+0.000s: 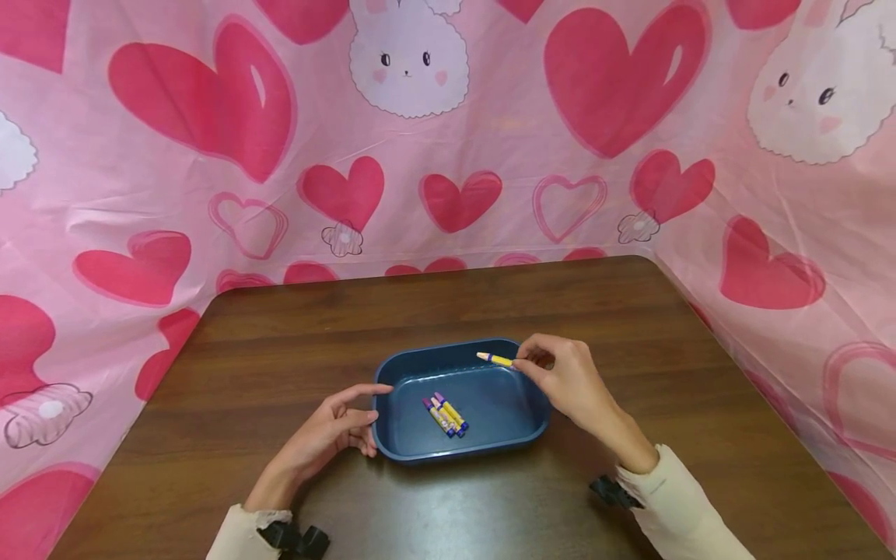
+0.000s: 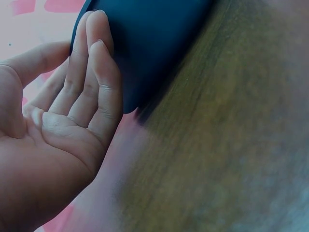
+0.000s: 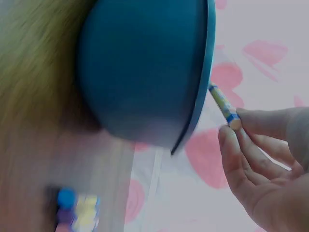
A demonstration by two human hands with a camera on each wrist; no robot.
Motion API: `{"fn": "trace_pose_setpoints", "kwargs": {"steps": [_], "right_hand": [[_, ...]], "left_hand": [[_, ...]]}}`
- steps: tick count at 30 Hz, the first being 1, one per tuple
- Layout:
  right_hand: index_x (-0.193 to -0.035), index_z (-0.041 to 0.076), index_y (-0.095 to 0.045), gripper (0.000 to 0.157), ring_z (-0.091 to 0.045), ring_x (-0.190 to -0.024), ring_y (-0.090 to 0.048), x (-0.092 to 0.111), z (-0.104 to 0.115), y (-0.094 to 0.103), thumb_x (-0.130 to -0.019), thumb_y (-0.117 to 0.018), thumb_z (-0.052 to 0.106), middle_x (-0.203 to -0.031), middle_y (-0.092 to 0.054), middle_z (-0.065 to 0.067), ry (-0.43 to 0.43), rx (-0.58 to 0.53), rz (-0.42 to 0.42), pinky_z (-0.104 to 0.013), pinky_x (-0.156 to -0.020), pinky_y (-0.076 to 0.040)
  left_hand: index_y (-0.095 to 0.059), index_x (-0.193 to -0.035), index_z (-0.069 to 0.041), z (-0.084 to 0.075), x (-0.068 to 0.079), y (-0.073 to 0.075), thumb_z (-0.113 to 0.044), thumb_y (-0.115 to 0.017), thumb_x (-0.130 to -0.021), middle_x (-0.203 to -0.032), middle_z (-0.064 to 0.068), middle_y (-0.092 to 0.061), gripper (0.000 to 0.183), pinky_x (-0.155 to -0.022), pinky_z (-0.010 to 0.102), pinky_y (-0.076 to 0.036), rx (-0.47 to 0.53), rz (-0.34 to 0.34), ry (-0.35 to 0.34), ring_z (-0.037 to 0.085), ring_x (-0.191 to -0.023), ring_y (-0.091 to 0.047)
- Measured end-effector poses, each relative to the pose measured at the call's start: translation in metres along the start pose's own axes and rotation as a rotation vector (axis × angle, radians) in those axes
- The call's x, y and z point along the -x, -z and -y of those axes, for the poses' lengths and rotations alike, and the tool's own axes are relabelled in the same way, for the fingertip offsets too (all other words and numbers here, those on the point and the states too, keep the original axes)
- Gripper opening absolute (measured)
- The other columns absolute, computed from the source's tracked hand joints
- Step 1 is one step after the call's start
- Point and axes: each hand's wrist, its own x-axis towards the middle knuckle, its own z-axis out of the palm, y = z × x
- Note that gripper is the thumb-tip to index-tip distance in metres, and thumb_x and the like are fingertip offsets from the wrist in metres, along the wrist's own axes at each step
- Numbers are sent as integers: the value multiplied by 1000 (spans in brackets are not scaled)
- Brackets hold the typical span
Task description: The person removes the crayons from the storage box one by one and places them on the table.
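Observation:
A dark blue oblong tray (image 1: 462, 455) stands on the table. My left hand (image 1: 329, 426) holds its left end, one fingertip over the rim and other fingers against the outer wall (image 2: 145, 53). My right hand (image 1: 565, 377) pinches a yellow-wrapped crayon (image 1: 495, 359) by one end, above the tray's back right part. The crayon's pale tip points left, and its blue-banded end (image 3: 234, 121) shows between the right fingertips. A small bunch of crayons (image 1: 446, 414) with purple and pink tips lies side by side on the tray floor.
Beside the tray's right end, the right wrist view shows a blurred group of crayons (image 3: 77, 212) on the table, which the right hand seems to hide from the head view. The brown wooden table (image 1: 336, 327) is bordered by a pink heart-printed cloth (image 1: 406, 140).

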Motion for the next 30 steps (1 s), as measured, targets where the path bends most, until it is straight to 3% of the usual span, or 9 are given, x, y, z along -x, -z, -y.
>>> {"fn": "trace_pose_setpoints", "kwargs": {"steps": [7, 15, 21, 30], "right_hand": [[-81, 12, -72, 13, -9, -65, -65, 15, -24, 25, -80, -83, 5, -74, -71, 3, -54, 75, -193, -13, -62, -51], [-81, 10, -73, 11, -7, -64, -61, 34, -54, 48, -79, -84, 8, -74, -71, -1, -150, 180, -272, -10, -58, -43], [-76, 13, -71, 13, -9, -62, -57, 47, -77, 59, -79, -83, 9, -70, -69, 1, -207, 284, -213, -22, -56, -42], [-73, 12, -68, 15, -14, -61, -50, 55, -93, 61, -80, -80, 6, -64, -60, 4, -294, 305, 21, -30, -55, -40]], "left_hand": [[-39, -148, 0, 0, 1, 1, -10, -52, -103, -76, 10, -70, 48, -69, 36, -60, -1, -1, 3, 22, -68, -70], [-40, -148, -2, 1, 2, 1, -11, -52, -103, -77, 9, -70, 48, -69, 35, -60, 2, -5, 16, 21, -69, -70], [-40, -148, -2, 2, 1, 1, -12, -52, -103, -77, 10, -71, 48, -70, 36, -60, -6, -9, 22, 22, -69, -70], [-39, -148, -2, 1, 0, 2, -12, -51, -103, -77, 9, -71, 48, -70, 36, -60, 1, 5, 14, 21, -69, -70]]}}
